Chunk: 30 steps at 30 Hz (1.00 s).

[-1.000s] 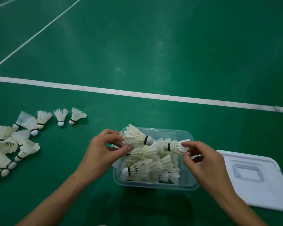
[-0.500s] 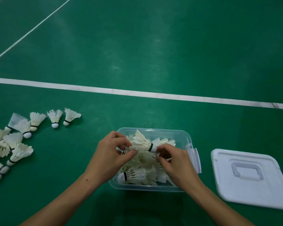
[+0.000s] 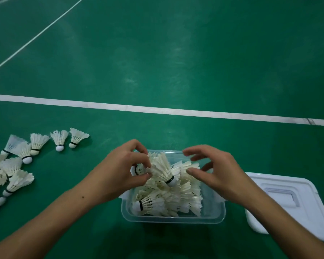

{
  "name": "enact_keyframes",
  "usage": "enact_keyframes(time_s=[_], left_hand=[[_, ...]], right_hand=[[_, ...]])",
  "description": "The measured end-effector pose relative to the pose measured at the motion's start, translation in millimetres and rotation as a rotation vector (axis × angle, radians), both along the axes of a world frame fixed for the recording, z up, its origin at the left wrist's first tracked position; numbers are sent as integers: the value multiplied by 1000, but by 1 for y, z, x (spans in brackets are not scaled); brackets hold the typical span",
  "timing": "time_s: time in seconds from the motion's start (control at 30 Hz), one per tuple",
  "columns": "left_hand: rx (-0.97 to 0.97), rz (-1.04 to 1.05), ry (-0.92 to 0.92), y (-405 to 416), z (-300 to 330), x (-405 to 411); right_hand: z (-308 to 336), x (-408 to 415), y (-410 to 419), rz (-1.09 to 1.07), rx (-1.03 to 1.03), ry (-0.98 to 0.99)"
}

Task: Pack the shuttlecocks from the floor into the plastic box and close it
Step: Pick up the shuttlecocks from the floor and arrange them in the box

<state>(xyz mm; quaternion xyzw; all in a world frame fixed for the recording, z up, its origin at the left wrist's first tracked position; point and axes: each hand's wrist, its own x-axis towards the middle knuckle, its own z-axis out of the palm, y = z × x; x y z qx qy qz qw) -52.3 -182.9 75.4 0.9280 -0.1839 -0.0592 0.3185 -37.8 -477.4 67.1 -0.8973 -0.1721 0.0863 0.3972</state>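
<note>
Head view | left hand (image 3: 126,173) pinches a shuttlecock (image 3: 138,170) | right hand (image 3: 216,174) released, fingers spread | nest cork-first into plastic box (image 3: 173,219), sparing feathers

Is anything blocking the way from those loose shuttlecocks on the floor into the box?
Nothing visible does. The loose shuttlecocks lie on bare green floor left of the plastic box, which is open. Its lid rests on the floor to the right. The box is already heaped, though.
</note>
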Motion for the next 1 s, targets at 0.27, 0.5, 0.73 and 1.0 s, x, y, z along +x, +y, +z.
enact_keyframes(time_s=[0.27,0.5,0.73,1.0], left_hand=[[-63,-117,22,-2,-2,25],[-192,-49,78,-4,-11,20],[-341,192,121,0,-21,7],[-287,277,164,-16,-44,-12]], right_hand=[[6,28,21,284,92,37],[0,23,7,188,186,68],[-14,-20,-40,-266,109,-67],[-45,-46,-14,-424,124,5]])
